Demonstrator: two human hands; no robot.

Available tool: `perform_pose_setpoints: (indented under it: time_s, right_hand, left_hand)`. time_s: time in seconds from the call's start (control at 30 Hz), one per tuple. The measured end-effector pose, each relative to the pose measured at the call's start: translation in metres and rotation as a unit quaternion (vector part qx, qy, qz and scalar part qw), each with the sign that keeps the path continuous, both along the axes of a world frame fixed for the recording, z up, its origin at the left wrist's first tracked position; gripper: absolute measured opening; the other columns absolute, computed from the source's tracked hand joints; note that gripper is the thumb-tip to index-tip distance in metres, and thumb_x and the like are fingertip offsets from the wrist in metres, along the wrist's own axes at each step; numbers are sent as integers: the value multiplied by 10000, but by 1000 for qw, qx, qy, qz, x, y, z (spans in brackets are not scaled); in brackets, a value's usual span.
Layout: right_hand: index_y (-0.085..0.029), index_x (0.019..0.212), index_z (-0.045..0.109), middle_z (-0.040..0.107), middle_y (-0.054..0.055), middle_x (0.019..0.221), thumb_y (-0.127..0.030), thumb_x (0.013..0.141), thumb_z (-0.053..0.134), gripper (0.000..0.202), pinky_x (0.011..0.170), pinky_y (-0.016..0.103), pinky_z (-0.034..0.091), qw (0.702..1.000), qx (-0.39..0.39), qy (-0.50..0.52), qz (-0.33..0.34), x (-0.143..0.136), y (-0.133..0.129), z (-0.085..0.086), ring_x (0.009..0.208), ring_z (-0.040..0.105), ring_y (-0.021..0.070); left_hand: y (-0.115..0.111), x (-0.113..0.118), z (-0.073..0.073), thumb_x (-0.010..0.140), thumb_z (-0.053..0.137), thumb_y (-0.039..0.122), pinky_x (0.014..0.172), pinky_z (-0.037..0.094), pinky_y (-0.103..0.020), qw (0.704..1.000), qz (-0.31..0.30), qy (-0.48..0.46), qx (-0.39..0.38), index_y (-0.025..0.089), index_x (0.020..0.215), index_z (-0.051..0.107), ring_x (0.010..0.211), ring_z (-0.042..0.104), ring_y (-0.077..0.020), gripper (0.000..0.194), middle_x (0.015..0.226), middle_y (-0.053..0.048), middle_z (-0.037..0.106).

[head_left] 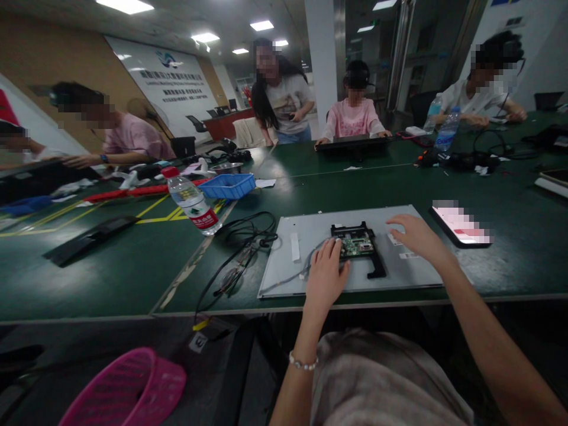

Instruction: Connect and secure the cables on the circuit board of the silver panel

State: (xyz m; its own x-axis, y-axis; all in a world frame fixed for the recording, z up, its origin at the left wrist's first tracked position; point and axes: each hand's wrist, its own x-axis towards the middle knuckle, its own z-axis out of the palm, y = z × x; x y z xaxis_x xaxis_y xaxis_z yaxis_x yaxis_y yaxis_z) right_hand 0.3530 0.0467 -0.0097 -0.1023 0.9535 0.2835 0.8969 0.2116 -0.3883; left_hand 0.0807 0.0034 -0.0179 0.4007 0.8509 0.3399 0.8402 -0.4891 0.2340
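Observation:
A flat grey metal panel lies on the green table near its front edge. On it sits a black plastic bracket around a green circuit board. My left hand rests at the left side of the board, fingers apart, with grey wires beside it. Over the panel's right part, to the right of the bracket, my right hand is open with its fingers spread and nothing in it. Small white labels are partly visible under its fingers.
A phone lies right of the panel. To the left are black cables, a water bottle, a blue tray and a black stand part. A pink basket is below the table. Several people are around the table.

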Motion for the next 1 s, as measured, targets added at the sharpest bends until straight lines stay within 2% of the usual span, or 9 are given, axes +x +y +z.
perform_pose_setpoints:
  time_s: [0.1, 0.23, 0.43, 0.53, 0.67, 0.73, 0.87, 1.0]
  right_hand:
    - [-138, 1123, 664, 631, 135, 1190, -266, 858, 528, 324, 1017, 370, 404, 999, -9, 14, -35, 25, -16, -18, 1148, 564, 244]
    - [-165, 1110, 675, 649, 109, 1137, -272, 846, 543, 313, 936, 339, 453, 998, -40, 49, -29, 33, -23, -28, 1057, 606, 224]
    - [-195, 1041, 703, 686, 76, 1035, -215, 809, 559, 274, 798, 305, 497, 994, -57, 83, -44, 31, -20, -30, 826, 652, 179]
    - [-206, 988, 713, 704, 56, 991, -213, 795, 564, 243, 778, 295, 499, 993, -62, 92, -43, 31, -19, -30, 813, 657, 177]
    - [-204, 1053, 695, 709, 51, 923, -208, 781, 576, 297, 769, 286, 499, 991, -64, 103, -49, 31, -17, -29, 810, 662, 177]
    - [-202, 1005, 708, 700, 61, 933, -230, 787, 581, 255, 765, 285, 500, 992, -68, 99, -49, 30, -16, -29, 816, 664, 180]
    - [-201, 875, 716, 668, 78, 999, -255, 790, 587, 164, 780, 290, 501, 993, -64, 90, -47, 30, -15, -27, 822, 662, 177]
    - [-188, 987, 693, 666, 91, 1046, -275, 782, 616, 235, 758, 288, 504, 992, -57, 92, -58, 30, -14, -28, 798, 663, 173]
  left_hand:
    - [-1, 2, 0, 930, 451, 295, 1131, 279, -448, 1000, 6, 4, 6, 195, 1402, 349, 1397, 297, -242, 493, 1469, -109, 396]
    - [-1, 3, 1, 937, 442, 294, 1130, 278, -459, 1000, 3, 11, 13, 198, 1400, 347, 1397, 291, -248, 482, 1465, -102, 397]
    - [-1, 2, 1, 935, 444, 290, 1124, 292, -451, 1000, 4, 15, 7, 203, 1391, 357, 1396, 294, -249, 473, 1455, -102, 406]
    - [-2, 2, 2, 933, 446, 287, 1123, 293, -458, 1000, 4, 15, 7, 202, 1386, 363, 1393, 299, -252, 469, 1452, -105, 409]
    - [-2, 3, 4, 927, 448, 263, 1126, 284, -477, 1000, 3, 18, 16, 218, 1382, 368, 1398, 287, -257, 464, 1451, -97, 415]
    - [-3, 5, 6, 922, 453, 248, 1128, 279, -487, 1000, 1, 22, 17, 230, 1376, 377, 1401, 282, -261, 461, 1451, -91, 420]
    - [-3, 17, 14, 918, 463, 249, 1130, 273, -502, 1000, -15, 20, 15, 225, 1353, 410, 1409, 267, -265, 439, 1459, -88, 414]
    - [-3, 37, 21, 933, 437, 257, 1140, 264, -494, 998, -68, 5, 13, 220, 1344, 424, 1415, 259, -242, 413, 1464, -84, 411]
